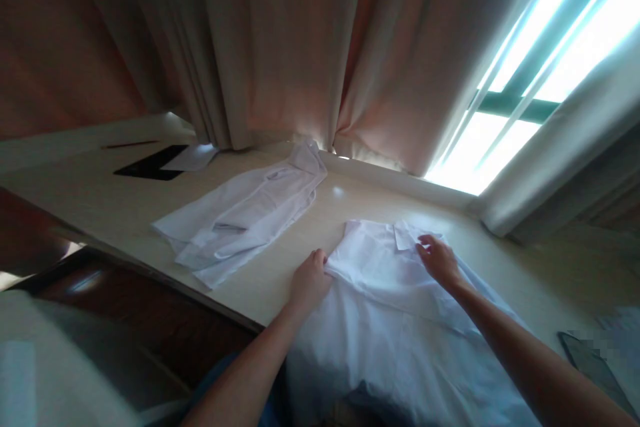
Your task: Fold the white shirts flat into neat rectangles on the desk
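A white shirt (385, 273) lies on the pale table (115, 200) right in front of me, its lower part hanging over the near edge. My left hand (310, 280) is closed on a folded edge of this shirt at its left side. My right hand (439, 259) rests on the shirt just below the collar (406, 233), fingers bent and pressing the cloth. A second white shirt (245, 213) lies loosely folded on the table further left, touched by neither hand.
Beige curtains (280, 47) hang along the table's far edge, with a bright window (525, 80) at right. A dark flat item (150, 163) with a sheet of paper lies at the far left. Another dark flat object (590, 363) sits at the right edge. Dark wood lies below the table.
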`<state>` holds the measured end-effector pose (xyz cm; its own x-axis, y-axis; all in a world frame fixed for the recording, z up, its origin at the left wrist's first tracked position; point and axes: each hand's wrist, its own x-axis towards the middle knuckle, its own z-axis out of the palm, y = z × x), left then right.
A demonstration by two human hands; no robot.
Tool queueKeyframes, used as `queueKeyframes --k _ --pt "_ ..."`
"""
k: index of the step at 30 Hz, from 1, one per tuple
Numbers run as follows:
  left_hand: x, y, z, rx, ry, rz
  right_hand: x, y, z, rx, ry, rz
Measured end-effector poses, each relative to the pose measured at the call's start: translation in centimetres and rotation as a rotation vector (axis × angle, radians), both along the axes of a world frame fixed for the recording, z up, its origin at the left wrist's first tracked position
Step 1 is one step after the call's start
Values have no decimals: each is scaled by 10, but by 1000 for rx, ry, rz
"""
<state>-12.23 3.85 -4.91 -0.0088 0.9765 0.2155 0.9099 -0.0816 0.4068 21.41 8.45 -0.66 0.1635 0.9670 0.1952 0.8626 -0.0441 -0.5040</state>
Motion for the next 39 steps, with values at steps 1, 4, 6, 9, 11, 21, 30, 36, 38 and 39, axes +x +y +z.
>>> queueKeyframes --k 1,4,6,9,11,21,30,36,38,39 --pt "0 0 -1 0 -3 3 23 -18 -1 1 -19 -51" --pt "-1 1 -3 12 5 -1 83 -71 -11 -36 -98 -216" --pt "-1 2 -4 23 25 3 110 -102 -24 -84 -128 -227" --pt "-1 2 -3 44 65 0 128 -135 -45 -129 -170 -123" --pt "0 2 -2 52 90 -9 132 -148 -55 -126 -203 -16" --pt "5 -1 3 45 157 -20 131 -145 -52 -240 -353 106" --pt "2 6 -7 93 171 -28 109 -195 -39 52 -561 121" --pt "1 7 -10 114 177 -9 87 -196 -29 43 -639 -27" --pt "1 7 -11 111 174 -6 81 -195 -22 77 -610 -54" --pt "2 8 -11 112 171 -7 78 -196 -20 107 -586 -60"
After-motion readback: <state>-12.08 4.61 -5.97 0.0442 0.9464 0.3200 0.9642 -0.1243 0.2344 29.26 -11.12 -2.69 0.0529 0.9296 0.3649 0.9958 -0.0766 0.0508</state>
